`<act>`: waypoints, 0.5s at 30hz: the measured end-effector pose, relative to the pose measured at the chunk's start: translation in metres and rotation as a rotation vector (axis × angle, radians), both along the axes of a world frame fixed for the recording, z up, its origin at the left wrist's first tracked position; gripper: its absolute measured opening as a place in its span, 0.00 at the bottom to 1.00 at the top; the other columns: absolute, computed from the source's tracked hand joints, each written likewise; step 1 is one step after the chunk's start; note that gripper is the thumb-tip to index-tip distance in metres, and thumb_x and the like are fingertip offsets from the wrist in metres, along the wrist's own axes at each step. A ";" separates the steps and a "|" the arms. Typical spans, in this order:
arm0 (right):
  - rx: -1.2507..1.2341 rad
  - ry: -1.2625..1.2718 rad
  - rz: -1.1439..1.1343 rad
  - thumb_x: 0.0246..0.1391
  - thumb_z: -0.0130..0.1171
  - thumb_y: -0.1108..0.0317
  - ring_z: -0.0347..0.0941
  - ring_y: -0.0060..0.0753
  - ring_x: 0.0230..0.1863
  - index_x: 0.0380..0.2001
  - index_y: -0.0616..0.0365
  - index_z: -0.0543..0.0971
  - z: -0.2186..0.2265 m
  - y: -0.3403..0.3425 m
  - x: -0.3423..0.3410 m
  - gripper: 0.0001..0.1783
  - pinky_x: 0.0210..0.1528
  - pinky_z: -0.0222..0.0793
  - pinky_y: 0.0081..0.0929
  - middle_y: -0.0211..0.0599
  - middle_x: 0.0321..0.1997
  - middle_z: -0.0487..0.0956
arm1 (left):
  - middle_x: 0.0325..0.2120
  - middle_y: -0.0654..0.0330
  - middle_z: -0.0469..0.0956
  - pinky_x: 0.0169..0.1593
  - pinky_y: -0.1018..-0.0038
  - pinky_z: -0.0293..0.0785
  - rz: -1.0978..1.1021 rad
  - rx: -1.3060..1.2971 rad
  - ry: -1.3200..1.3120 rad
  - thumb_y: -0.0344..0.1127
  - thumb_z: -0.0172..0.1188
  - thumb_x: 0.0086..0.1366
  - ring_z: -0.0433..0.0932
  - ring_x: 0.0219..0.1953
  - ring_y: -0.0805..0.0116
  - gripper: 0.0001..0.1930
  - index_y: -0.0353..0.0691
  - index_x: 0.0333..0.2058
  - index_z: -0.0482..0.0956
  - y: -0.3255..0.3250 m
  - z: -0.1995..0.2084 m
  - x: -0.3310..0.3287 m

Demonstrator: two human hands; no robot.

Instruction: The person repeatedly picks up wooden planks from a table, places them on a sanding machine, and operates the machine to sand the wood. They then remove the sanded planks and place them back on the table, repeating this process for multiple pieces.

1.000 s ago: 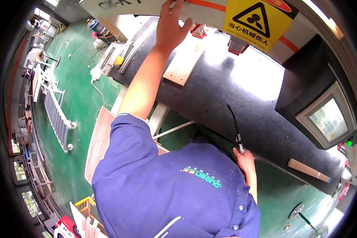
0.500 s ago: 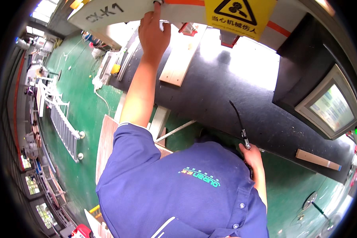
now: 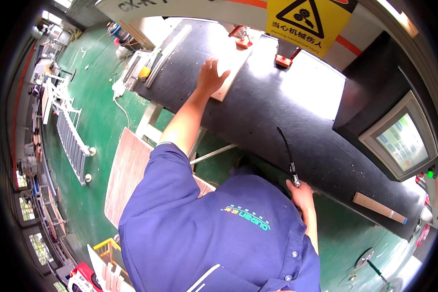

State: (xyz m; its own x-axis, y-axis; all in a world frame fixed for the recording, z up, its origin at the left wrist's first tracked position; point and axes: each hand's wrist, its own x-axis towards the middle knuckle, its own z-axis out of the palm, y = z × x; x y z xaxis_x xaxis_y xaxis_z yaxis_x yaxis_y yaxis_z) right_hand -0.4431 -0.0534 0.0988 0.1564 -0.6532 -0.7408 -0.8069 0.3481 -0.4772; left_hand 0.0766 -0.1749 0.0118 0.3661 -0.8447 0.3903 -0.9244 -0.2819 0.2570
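Note:
My left hand (image 3: 211, 78) reaches out over the near end of a pale wooden board (image 3: 237, 65), which lies on the black machine table (image 3: 258, 112). Its fingers are apart and nothing is in them; whether the palm touches the board I cannot tell. At the table's near edge my right hand (image 3: 301, 193) is closed round the metal body of an air blow gun (image 3: 293, 170). The gun's thin, curved black nozzle points up and away over the table top.
A machine beam with a yellow warning sign (image 3: 309, 22) spans the far side, with a red-edged pressing foot (image 3: 283, 61) below it. A screen (image 3: 404, 141) stands at right, above a narrow wooden strip (image 3: 379, 208). A wood-grain panel (image 3: 124, 177) is at left.
My left hand has come down from a button on the beam to the wooden board, its fingers now spread. My right hand keeps hold of the air blow gun.

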 end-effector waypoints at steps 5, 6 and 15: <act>-0.025 0.058 0.020 0.60 0.60 0.47 0.80 0.60 0.44 0.37 0.64 0.82 0.010 0.009 -0.001 0.26 0.48 0.72 0.46 0.56 0.38 0.83 | 0.65 0.44 0.64 0.67 0.46 0.61 0.046 0.054 -0.187 0.68 0.56 0.64 0.62 0.67 0.39 0.42 0.40 0.65 0.66 -0.002 -0.053 -0.006; -0.035 0.062 0.022 0.60 0.60 0.47 0.79 0.60 0.45 0.38 0.64 0.82 0.012 0.011 -0.001 0.26 0.48 0.72 0.46 0.56 0.39 0.83 | 0.65 0.44 0.65 0.67 0.46 0.62 0.055 0.062 -0.242 0.68 0.55 0.64 0.62 0.67 0.39 0.42 0.40 0.65 0.66 0.000 -0.058 -0.012; -0.020 0.080 -0.033 0.60 0.60 0.47 0.79 0.63 0.48 0.43 0.62 0.83 0.011 0.008 -0.001 0.26 0.50 0.72 0.48 0.58 0.42 0.83 | 0.62 0.35 0.67 0.61 0.40 0.66 0.036 -0.030 -0.314 0.72 0.61 0.57 0.66 0.63 0.30 0.47 0.37 0.62 0.70 0.003 -0.059 -0.019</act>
